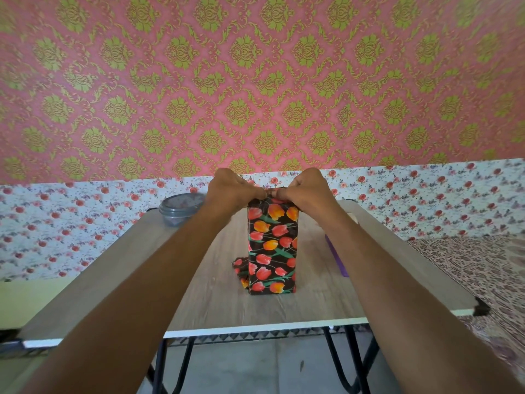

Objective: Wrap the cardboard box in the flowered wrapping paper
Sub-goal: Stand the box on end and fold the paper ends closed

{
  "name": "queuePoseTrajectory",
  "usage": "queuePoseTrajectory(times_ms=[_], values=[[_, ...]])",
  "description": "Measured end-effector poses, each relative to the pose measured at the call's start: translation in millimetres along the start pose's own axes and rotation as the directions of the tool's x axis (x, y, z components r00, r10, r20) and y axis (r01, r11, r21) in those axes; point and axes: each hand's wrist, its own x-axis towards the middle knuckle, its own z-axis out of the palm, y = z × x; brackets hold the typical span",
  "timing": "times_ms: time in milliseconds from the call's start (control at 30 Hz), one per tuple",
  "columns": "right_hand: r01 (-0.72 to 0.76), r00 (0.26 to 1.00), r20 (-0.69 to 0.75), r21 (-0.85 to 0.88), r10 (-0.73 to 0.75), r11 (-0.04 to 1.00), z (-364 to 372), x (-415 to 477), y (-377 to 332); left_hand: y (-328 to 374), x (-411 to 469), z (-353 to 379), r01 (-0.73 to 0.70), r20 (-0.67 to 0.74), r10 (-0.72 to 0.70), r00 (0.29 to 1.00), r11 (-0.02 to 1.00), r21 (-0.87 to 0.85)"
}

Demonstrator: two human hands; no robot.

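Observation:
A tall box stands upright on the wooden table, covered in black wrapping paper printed with red and orange tulips; no bare cardboard shows. A loose flap of the paper sticks out at its lower left. My left hand and my right hand meet over the top end of the box, and the curled fingers of both pinch the paper there. What the top end looks like under the hands is hidden.
A round grey plastic container with a lid stands at the table's far left. A purple flat object lies to the right of the box. The table's near edge runs below my forearms. A patterned wall rises behind.

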Motion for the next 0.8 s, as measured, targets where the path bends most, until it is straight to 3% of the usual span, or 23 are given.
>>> queuePoseTrajectory(times_ms=[200, 333, 433, 467, 533, 600, 700, 733, 800], values=[[-0.211, 0.977, 0.049, 0.316, 0.206, 0.925, 2.1, 1.3, 13.9, -10.0, -5.9, 10.6, -0.05, -0.083, 0.044, 0.996, 0.996, -0.072], [-0.274, 0.961, 0.087, 0.402, 0.261, 0.874, 4.5, 2.3, 17.0, -8.9, 0.2, 11.7, 0.273, 0.149, -0.233, 0.961, 0.886, -0.374], [-0.317, 0.947, 0.097, 0.433, 0.306, 0.844, 7.6, 6.5, 14.7, -6.5, -1.0, 13.1, 0.308, 0.143, -0.273, 0.951, 0.86, -0.406], [-0.329, 0.942, 0.092, 0.441, 0.322, 0.835, 9.2, 6.1, 12.8, -5.0, -5.1, 16.7, 0.234, 0.073, -0.224, 0.972, 0.891, -0.388], [-0.333, 0.938, 0.06, 0.436, 0.342, 0.836, 10.3, 6.4, 10.2, -8.1, -13.0, 28.0, -0.08, -0.137, 0.051, 0.989, 0.974, -0.212], [-0.337, 0.933, 0.064, 0.502, 0.354, 0.797, 8.6, 5.0, 10.9, -15.8, -22.5, 36.6, -0.328, -0.208, 0.347, 0.915, 0.937, 0.12], [-0.369, 0.905, 0.095, 0.661, 0.415, 0.653, -1.3, -9.5, 27.1, -26.9, -24.7, 41.9, -0.446, -0.105, 0.532, 0.84, 0.787, 0.426], [-0.346, 0.909, 0.065, 0.668, 0.412, 0.659, -4.4, -16.7, 36.8, -28.3, -25.2, 42.2, -0.457, -0.091, 0.55, 0.83, 0.765, 0.453], [-0.237, 0.93, -0.118, 0.532, 0.348, 0.813, -11.2, -32.6, 62.0, -31.1, -26.4, 43.1, -0.503, -0.082, 0.591, 0.803, 0.745, 0.437]])
